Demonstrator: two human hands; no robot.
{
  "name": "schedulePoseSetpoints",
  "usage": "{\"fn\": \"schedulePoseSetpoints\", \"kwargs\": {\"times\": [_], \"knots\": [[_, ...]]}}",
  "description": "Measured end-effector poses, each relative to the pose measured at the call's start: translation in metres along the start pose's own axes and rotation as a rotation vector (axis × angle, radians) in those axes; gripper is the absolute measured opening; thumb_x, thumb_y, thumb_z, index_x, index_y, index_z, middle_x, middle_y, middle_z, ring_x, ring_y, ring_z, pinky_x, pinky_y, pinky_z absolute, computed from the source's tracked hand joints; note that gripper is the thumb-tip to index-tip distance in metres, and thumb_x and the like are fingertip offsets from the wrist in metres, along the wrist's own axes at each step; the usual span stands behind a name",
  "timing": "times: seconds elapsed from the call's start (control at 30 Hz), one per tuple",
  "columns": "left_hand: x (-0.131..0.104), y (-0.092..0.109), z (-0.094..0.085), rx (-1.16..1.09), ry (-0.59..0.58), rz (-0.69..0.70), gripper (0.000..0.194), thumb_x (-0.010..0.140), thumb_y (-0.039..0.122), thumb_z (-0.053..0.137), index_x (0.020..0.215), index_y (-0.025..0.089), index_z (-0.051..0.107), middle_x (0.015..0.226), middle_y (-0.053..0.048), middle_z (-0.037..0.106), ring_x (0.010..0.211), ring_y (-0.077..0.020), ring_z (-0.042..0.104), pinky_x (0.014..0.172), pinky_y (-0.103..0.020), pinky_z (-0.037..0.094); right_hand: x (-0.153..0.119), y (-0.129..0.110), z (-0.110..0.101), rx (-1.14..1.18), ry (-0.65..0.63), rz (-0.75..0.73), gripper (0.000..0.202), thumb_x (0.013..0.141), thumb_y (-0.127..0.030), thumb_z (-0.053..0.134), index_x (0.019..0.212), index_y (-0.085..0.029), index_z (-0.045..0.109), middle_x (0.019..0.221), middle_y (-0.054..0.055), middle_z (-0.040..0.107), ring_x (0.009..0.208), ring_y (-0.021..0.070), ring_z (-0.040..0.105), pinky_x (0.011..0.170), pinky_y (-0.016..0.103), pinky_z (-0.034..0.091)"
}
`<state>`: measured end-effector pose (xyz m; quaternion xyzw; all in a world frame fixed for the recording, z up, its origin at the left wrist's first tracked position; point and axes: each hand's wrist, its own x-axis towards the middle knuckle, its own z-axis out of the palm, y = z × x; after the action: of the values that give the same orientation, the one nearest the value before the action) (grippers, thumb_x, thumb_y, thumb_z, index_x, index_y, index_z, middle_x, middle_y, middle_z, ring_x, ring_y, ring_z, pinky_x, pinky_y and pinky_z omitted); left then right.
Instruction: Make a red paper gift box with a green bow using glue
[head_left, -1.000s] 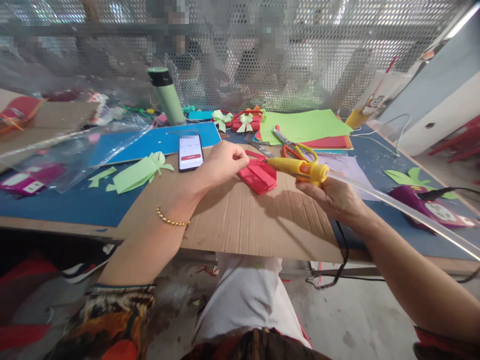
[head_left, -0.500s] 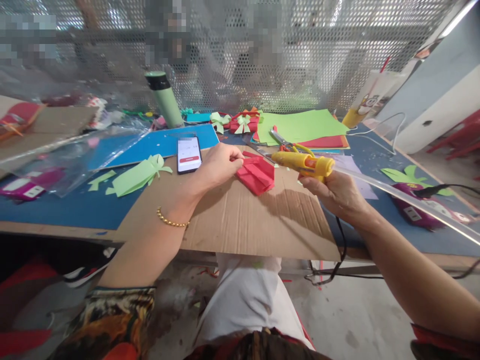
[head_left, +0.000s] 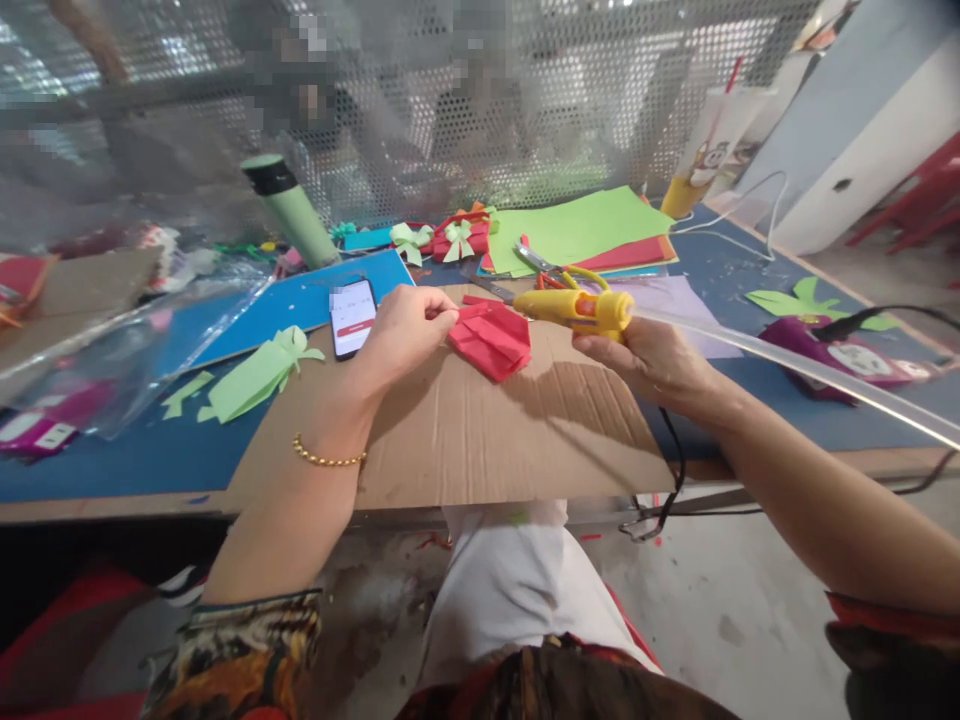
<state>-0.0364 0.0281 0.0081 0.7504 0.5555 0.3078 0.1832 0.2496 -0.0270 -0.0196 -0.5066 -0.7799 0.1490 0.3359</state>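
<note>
A folded red paper piece [head_left: 492, 342] lies on the brown cardboard [head_left: 480, 450]. Its upper left corner is pinched between the thumb and fingers of my left hand [head_left: 416, 325]. My right hand [head_left: 649, 358] is wrapped round a yellow glue gun [head_left: 574, 308], whose nozzle points left, over the upper edge of the red paper. A long clear glue stick [head_left: 787, 355] runs out of the gun's back to the right. Whether the nozzle touches the paper is unclear. Scissors [head_left: 536, 258] with yellow and orange handles lie just behind the gun.
A phone [head_left: 352, 318] and a folded light green paper piece [head_left: 259, 375] lie at left. Behind stand a green bottle [head_left: 291, 210] and a plastic cup [head_left: 709, 150]. Green sheets [head_left: 577, 232] lie at the back, a purple power strip [head_left: 825, 355] at right.
The view has shifted and tilted slightly, so most things sit further left. The red paper is still in my left hand's pinch, and the glue gun remains in my right hand near its upper edge.
</note>
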Motion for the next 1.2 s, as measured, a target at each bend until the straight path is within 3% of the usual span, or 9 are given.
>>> {"fn": "schedulePoseSetpoints", "kwargs": {"times": [0.27,0.47,0.63,0.9,1.03,1.2], "knots": [[-0.001,0.005,-0.004,0.016,-0.066,-0.056,0.018,0.077,0.014,0.060,0.063,0.020,0.068,0.061,0.003,0.062,0.064,-0.0135,0.051,0.064,-0.028,0.038,0.001,-0.008,-0.003,0.145,-0.037,-0.033,0.066,0.099,-0.085,0.046,0.100,-0.024,0.070,0.086,0.005,0.063,0.098,0.0271,0.065,0.089,0.039,0.054],[-0.004,0.009,-0.004,-0.005,-0.060,-0.079,0.018,0.080,0.021,0.064,0.064,0.021,0.071,0.058,0.003,0.059,0.059,-0.0125,0.047,0.058,-0.027,0.038,0.002,-0.003,-0.006,0.289,-0.082,-0.153,0.060,0.105,-0.075,0.047,0.090,-0.019,0.060,0.092,0.004,0.060,0.112,0.0236,0.062,0.109,0.040,0.051],[-0.004,0.001,-0.003,-0.046,-0.074,-0.078,0.016,0.080,0.021,0.066,0.065,0.021,0.072,0.059,0.003,0.060,0.058,-0.0118,0.047,0.057,-0.026,0.038,0.001,0.001,-0.007,0.301,-0.067,-0.152,0.055,0.103,-0.072,0.049,0.086,-0.020,0.055,0.094,0.005,0.061,0.114,0.0254,0.063,0.113,0.043,0.049],[-0.004,-0.004,-0.005,-0.066,-0.095,-0.052,0.014,0.079,0.025,0.067,0.068,0.021,0.074,0.060,0.002,0.061,0.058,-0.0115,0.046,0.053,-0.025,0.033,0.001,0.001,-0.007,0.377,-0.074,-0.255,0.052,0.108,-0.063,0.048,0.076,-0.023,0.045,0.088,0.002,0.057,0.117,0.0224,0.063,0.117,0.039,0.046],[-0.003,-0.006,-0.005,-0.073,-0.097,-0.052,0.013,0.078,0.024,0.067,0.068,0.021,0.075,0.061,0.002,0.062,0.058,-0.0113,0.045,0.052,-0.025,0.031,0.001,0.002,-0.008,0.388,-0.089,-0.194,0.055,0.105,-0.067,0.052,0.074,-0.023,0.044,0.084,0.001,0.052,0.111,0.0222,0.062,0.111,0.039,0.048],[-0.005,-0.002,-0.004,-0.075,-0.083,-0.067,0.013,0.079,0.025,0.067,0.071,0.020,0.076,0.061,0.003,0.061,0.059,-0.0115,0.046,0.053,-0.025,0.031,0.000,0.010,-0.007,0.282,-0.041,-0.078,0.056,0.100,-0.076,0.056,0.083,-0.022,0.062,0.075,0.000,0.045,0.090,0.0204,0.060,0.088,0.034,0.051]]}}
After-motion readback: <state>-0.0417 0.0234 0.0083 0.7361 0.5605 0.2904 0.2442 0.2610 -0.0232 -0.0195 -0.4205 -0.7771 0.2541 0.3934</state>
